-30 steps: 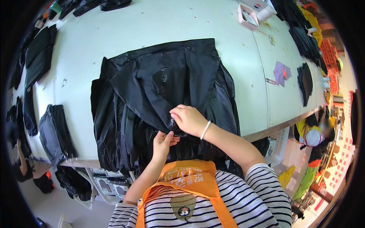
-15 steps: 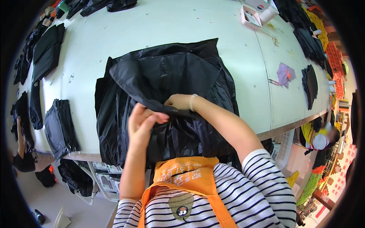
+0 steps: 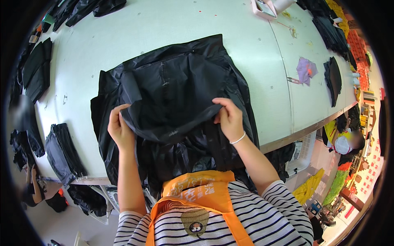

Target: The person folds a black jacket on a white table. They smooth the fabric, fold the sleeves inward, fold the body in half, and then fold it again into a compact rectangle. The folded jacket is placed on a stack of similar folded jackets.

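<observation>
A black garment (image 3: 172, 92) of thin, shiny cloth lies spread over the table in front of me, its lower part hanging toward my apron. A loose, curved flap of it is stretched between my two hands. At the flap's left corner, my left hand (image 3: 121, 128) pinches the edge between thumb and fingers. My right hand (image 3: 230, 119) grips the opposite end, thumb and fingers closed on the cloth. Between them the edge sags in a curve toward me, showing a small pale mark near its middle.
On the pale table (image 3: 262, 69) lie folded black pieces (image 3: 63, 151) at left and another black stack (image 3: 333, 82) at right. Near that stack are a purple cloth scrap (image 3: 305, 70) and small snips (image 3: 292, 80). A pink tray (image 3: 264, 9) stands at the far side. Other people sit left and right.
My hands have gone from close together at the middle of the flap to wide apart at its ends. The flap's edge is now spread out between them.
</observation>
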The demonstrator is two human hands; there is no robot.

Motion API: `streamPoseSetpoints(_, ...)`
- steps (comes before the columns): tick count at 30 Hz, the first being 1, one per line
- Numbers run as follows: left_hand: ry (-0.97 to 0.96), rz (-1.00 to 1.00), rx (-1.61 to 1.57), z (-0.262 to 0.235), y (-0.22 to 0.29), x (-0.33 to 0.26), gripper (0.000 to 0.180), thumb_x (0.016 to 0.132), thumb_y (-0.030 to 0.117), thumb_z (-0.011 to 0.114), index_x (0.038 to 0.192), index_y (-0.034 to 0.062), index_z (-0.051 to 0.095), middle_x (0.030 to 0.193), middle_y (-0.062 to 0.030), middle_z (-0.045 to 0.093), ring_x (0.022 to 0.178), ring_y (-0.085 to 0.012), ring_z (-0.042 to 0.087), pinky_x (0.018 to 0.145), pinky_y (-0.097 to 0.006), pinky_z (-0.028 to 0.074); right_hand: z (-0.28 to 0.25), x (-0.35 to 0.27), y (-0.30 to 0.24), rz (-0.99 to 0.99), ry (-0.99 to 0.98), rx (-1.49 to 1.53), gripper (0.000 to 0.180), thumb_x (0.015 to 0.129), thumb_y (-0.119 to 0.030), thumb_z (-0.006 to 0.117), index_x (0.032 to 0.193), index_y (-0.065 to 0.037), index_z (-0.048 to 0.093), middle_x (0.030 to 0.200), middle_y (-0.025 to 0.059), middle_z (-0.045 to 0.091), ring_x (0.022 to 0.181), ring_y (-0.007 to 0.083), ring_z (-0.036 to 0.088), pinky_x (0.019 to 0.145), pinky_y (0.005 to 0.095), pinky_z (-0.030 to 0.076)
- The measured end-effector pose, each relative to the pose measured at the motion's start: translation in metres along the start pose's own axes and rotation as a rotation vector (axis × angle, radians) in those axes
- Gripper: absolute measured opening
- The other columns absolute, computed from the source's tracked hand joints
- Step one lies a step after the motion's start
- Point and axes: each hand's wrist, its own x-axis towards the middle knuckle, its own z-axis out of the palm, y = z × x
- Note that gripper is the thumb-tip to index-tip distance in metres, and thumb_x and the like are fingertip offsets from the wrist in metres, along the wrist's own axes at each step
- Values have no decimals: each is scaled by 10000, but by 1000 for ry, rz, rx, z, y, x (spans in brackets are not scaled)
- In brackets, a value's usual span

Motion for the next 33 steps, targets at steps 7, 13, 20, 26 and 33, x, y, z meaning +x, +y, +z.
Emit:
streamPoseSetpoints(7, 40, 287, 954, -38, -5, 55, 191, 792, 210, 724, 796, 45, 627, 765, -63, 609, 763, -282, 579, 718, -400, 430, -25, 55, -16, -538, -114, -693, 335, 810, -287, 732, 1029, -72, 601, 885, 86, 670, 713, 272, 659, 625, 325, 521)
streamPoseSetpoints(13, -498, 606, 273, 20, 13, -67, 203, 699, 115, 717, 897, 114, 667, 950, -52, 633, 842, -195, 614, 717, -333, 473, -24, 55, 5, -364, 88, -613, 331, 779, -24, 733, 1086, -28, 610, 1036, 93, 659, 660, 167, 628, 579, 266, 492)
streamPoseSetpoints(20, -639, 223, 472, 46, -19, -104, 385, 780, 253, 684, 1109, 68, 606, 1135, -85, 565, 1069, -256, 532, 888, -371, 428, -19, 51, 27, -90, 64, -230, 124, 880, -72, 666, 912, 35, 612, 873, 42, 629, 630, 90, 521, 573, 209, 419)
streamPoseSetpoints(26, -574, 161, 483, 53, -30, -105, 241, 757, 263, 702, 861, 73, 597, 887, -63, 556, 862, -252, 550, 766, -377, 449, -21, 69, -21, -475, -86, -539, 215, 914, -102, 619, 769, 22, 521, 747, 93, 539, 622, 173, 504, 593, 270, 424)
streamPoseSetpoints(33, -556, 252, 334, 26, 13, -95, 241, 709, 173, 778, 737, 67, 564, 728, -61, 540, 673, -257, 555, 575, -340, 479, -29, 119, 21, -364, 60, -830, 309, 843, -192, 686, 1063, -7, 573, 1047, 175, 587, 986, 356, 555, 868, 389, 456)
